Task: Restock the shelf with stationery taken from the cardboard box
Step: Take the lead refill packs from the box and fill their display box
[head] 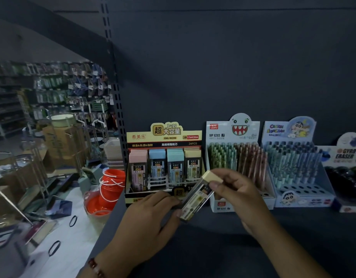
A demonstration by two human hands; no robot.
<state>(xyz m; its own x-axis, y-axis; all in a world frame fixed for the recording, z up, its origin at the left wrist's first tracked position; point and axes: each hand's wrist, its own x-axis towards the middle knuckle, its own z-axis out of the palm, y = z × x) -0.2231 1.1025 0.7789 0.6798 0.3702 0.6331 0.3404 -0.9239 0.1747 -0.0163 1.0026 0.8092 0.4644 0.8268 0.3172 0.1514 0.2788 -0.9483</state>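
Midway: one lead case (197,194) poised before the shelf's (223,237) display box (165,163).
Left hand (151,215) pinches its base, right hand (236,192) its cream cap; not slotted yet.

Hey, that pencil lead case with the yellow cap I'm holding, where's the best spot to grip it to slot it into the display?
Probably grip the lead case by its long flat sides just under the yellow cap, coming from above. It is a slim box, tilted, cap up; the right hand pinches there already, leaving the bottom end free for the display box.

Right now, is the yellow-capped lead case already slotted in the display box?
No, the yellow-capped lead case is held tilted in front of the display box, gripped by the left hand and right hand.
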